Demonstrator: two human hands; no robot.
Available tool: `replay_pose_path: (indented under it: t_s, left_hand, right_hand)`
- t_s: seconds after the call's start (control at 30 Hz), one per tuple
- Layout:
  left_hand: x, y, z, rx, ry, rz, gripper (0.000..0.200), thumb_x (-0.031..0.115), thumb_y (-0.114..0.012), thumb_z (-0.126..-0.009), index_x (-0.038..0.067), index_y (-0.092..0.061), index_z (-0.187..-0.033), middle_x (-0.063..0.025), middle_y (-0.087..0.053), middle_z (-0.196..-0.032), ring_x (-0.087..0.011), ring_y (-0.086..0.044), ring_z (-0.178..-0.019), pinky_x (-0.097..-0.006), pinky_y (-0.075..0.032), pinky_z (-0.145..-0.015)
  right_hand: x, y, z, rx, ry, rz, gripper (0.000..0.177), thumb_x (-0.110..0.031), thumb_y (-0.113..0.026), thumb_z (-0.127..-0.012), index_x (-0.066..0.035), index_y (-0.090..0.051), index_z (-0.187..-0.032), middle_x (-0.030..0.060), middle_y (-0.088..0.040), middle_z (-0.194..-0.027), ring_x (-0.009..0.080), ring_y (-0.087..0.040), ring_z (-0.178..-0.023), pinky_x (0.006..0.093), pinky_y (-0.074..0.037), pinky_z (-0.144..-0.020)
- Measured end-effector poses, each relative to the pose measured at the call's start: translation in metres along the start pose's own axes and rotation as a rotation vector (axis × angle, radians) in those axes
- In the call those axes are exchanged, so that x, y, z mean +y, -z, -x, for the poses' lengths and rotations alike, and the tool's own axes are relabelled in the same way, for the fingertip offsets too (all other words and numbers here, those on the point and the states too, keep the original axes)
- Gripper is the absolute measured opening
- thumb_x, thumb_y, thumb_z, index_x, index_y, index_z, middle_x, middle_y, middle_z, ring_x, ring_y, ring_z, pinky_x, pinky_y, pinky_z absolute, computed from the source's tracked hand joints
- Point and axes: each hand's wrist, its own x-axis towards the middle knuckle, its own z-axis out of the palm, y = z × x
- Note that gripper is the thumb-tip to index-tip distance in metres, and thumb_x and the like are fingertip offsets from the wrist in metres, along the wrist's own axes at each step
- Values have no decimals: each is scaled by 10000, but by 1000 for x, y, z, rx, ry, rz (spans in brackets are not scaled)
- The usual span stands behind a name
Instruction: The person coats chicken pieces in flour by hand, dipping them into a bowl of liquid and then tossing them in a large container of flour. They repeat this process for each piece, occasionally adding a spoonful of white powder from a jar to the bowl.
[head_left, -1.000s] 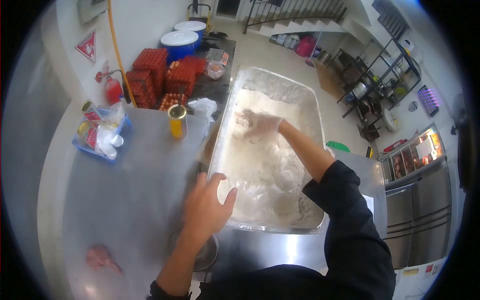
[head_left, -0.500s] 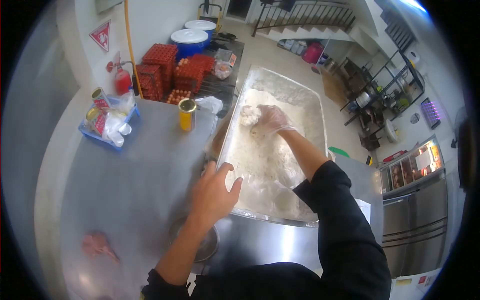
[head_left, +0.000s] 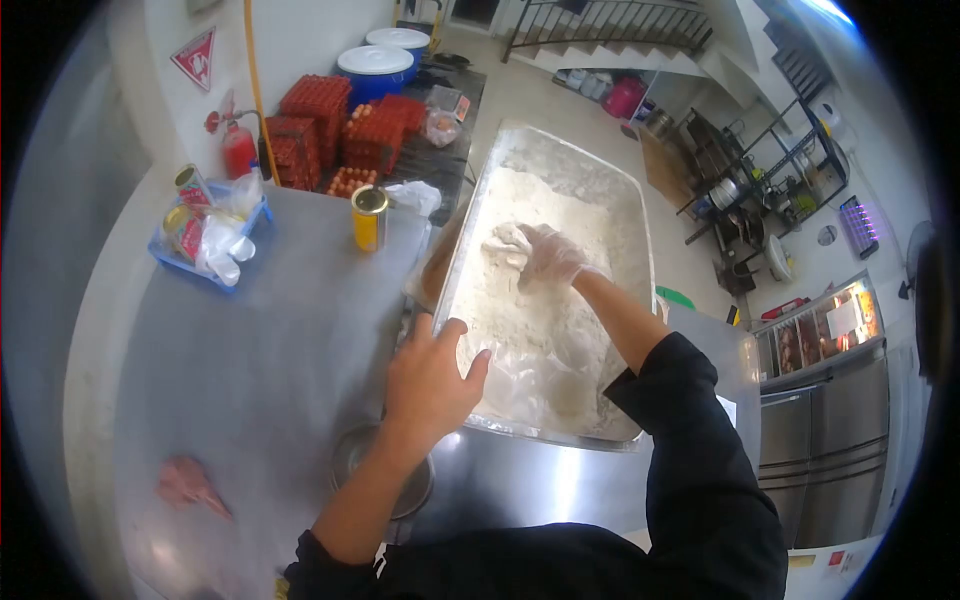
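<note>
A deep metal tray [head_left: 452, 290] of white flour [head_left: 540, 330] stands on the steel table. My right hand [head_left: 552, 258], in a clear plastic glove, is down in the flour. Its fingers are closed at the edge of a flour-coated lump [head_left: 508, 243], whose kind is hidden by the coating. My bare left hand [head_left: 430, 380] holds the tray's near left rim, fingers outside and thumb apart over the inner side. Clear plastic [head_left: 530, 385] lies on the flour near the front. Beneath my left forearm is a round metal bowl [head_left: 405, 490], partly covered.
A pinkish piece of raw meat [head_left: 188, 483] lies on the steel table [head_left: 250, 370] at left. Farther back are a yellow can [head_left: 369, 222] and a blue basket [head_left: 190, 262] with cans and plastic bags. Red egg trays [head_left: 318, 115] and blue barrels [head_left: 375, 75] stand beyond.
My right hand has shifted slightly toward me and right within the flour, along with the coated lump. My left hand stays on the rim. The whole view has tilted a little.
</note>
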Motion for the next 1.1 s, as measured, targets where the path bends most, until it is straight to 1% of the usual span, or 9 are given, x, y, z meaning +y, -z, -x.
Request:
replay_pose_path:
  t_s: [0.17,0.3,0.33,0.47,0.57,0.7,0.8,1.0,1.1]
  left_hand:
    - [-2,3,2,7,6,39,344,298,-726,-870,102,-628,-1135,-179,-562,-1052,-416,-605,-960,-496,-494,-814]
    - [-5,1,2,4,-2,68,337,292,-727,-871,103,-626,-1130,-179,-560,-1040,-413,-600,-972,-495,-492,-815]
    - [-5,2,2,5,-1,68,336,290,-727,-871,103,-625,-1131,-179,-560,-1040,-412,-599,-972,-494,-491,-815]
    - [-3,1,1,9,0,81,332,285,-728,-869,101,-626,-1126,-179,-559,-1039,-412,-598,-971,-493,-491,-814]
    - [-2,3,0,-5,8,79,330,285,-730,-866,98,-630,-1120,-179,-560,-1038,-413,-598,-970,-492,-491,-819]
    - [0,4,-2,-25,29,70,327,287,-730,-864,100,-637,-1116,-178,-561,-1036,-412,-598,-971,-486,-492,-828]
    - [4,6,-2,-65,57,36,347,315,-687,-888,91,-636,-1149,-175,-566,-1105,-397,-616,-979,-489,-507,-840]
    - [4,8,1,-21,40,46,304,271,-717,-871,100,-644,-1112,-191,-577,-1039,-426,-606,-949,-483,-495,-836]
    - [4,7,1,-13,43,74,296,257,-716,-872,93,-642,-1107,-195,-582,-1031,-432,-607,-944,-480,-497,-831]
  right_hand:
    - [17,-9,-14,109,82,112,735,-130,-753,-705,-41,-533,-1400,221,-680,-1165,289,-665,-1082,377,-522,-963]
    - [7,26,-1,159,94,-132,527,-199,-699,-797,-31,-632,-1293,192,-721,-1080,308,-699,-995,387,-549,-900]
    - [15,20,-8,313,159,-45,535,-261,-707,-800,-19,-646,-1274,192,-729,-1059,323,-703,-974,407,-550,-889]
    - [15,62,-19,74,72,-15,694,-295,-713,-856,-18,-477,-1448,243,-671,-1202,287,-660,-1117,366,-524,-969]
    - [21,64,-48,-43,-8,-476,811,-282,-827,-728,-128,-495,-1452,238,-699,-1065,344,-685,-1034,457,-544,-925]
    - [-37,-8,-38,292,68,106,809,-231,-846,-696,-165,-502,-1425,219,-590,-1290,362,-649,-1093,484,-535,-918]
    - [-32,5,-29,182,79,45,914,-332,-874,-650,-86,-478,-1436,218,-605,-1277,341,-595,-1221,418,-496,-1002]
    - [21,-20,-63,462,204,175,498,-273,-727,-829,-75,-648,-1280,175,-720,-939,286,-711,-949,383,-561,-843]
    - [2,32,-23,280,-7,-287,490,-372,-643,-901,-43,-654,-1264,152,-732,-896,262,-717,-888,368,-560,-818]
